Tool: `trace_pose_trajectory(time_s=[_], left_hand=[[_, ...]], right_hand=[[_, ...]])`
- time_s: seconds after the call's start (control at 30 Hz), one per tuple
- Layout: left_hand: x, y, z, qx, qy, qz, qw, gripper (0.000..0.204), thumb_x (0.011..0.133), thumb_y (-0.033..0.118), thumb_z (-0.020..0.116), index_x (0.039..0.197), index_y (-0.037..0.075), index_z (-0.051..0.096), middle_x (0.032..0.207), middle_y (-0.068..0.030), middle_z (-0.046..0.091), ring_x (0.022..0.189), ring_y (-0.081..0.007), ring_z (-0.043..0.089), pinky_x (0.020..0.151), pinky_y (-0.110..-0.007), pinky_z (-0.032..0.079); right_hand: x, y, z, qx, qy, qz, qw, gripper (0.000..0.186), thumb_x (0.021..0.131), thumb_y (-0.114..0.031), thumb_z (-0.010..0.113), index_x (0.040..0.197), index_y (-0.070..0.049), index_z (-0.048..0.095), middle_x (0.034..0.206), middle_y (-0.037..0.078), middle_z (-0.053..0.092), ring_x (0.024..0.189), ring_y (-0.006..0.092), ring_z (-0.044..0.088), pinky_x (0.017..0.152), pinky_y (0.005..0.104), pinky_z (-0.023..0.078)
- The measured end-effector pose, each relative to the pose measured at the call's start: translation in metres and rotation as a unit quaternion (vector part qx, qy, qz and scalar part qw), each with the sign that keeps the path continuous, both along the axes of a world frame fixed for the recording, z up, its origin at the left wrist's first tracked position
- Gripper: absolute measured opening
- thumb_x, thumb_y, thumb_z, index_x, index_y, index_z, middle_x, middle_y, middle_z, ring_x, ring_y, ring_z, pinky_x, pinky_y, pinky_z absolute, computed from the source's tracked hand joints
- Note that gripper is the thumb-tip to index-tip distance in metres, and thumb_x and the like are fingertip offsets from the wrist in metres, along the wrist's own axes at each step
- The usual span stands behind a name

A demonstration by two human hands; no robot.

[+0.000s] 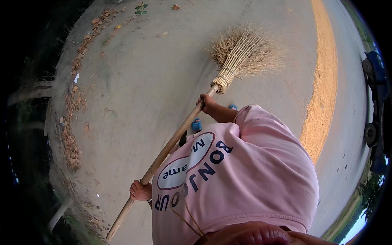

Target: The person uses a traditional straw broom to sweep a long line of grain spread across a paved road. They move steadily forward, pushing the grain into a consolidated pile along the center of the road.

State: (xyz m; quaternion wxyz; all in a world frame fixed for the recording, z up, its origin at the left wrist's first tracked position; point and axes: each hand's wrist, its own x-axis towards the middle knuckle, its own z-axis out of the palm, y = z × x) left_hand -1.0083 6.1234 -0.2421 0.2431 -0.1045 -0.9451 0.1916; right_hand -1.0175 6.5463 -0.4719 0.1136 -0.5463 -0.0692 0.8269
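Note:
A long twig broom (167, 148) slants across the view, its wooden handle running from the lower left up to the fanned, dry twigs at the upper middle. My right hand (207, 103) is closed around the handle just below the bound neck of the twigs. Farther down, near the butt end, my left hand (141, 190) grips the same handle, and a ring shows on one finger. The twigs spread over the grey pavement (155, 69); whether they press on it I cannot tell.
Along the left edge runs a line of dry brown leaves (73, 139), with tree trunks (30, 94) beyond. A long strip of golden grain (322, 90) lies to the right. A dark blue wheeled vehicle (377, 106) stands at the far right. My feet wear blue shoes (196, 125).

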Motion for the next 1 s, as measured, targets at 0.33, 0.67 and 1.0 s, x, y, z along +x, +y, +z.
trace_pose_trajectory(time_s=[0.33,0.67,1.0], left_hand=[[0.108,0.003,0.075,-0.177,-0.077,0.282,0.94,0.016,0.076,0.032,0.041,0.069,0.018,0.043,0.065,0.0011,0.043,0.069,-0.0139,0.049,0.065,-0.03,0.035],[-0.01,0.113,0.096,-0.172,-0.01,-0.059,0.983,0.015,0.074,0.031,0.044,0.066,0.019,0.04,0.065,0.0026,0.041,0.069,-0.0115,0.047,0.066,-0.027,0.032],[-0.107,0.29,0.053,-0.078,0.032,-0.464,0.882,0.018,0.069,0.011,0.052,0.057,0.017,0.038,0.058,0.0022,0.037,0.057,-0.0117,0.043,0.057,-0.026,0.032]], right_hand=[[-0.112,-0.061,0.052,0.01,0.021,0.257,0.966,0.009,0.076,-0.007,0.053,0.078,-0.002,0.046,0.061,0.008,0.05,0.052,0.0182,0.051,0.051,0.0337,0.048],[-0.021,0.068,-0.005,-0.032,0.047,0.005,0.998,0.007,0.078,-0.007,0.049,0.08,-0.003,0.044,0.061,0.007,0.049,0.052,0.0187,0.05,0.05,0.0335,0.048],[0.187,0.134,-0.049,-0.068,-0.035,-0.345,0.936,0.004,0.08,-0.007,0.045,0.081,-0.006,0.041,0.063,0.006,0.043,0.054,0.0183,0.046,0.051,0.0349,0.045]])
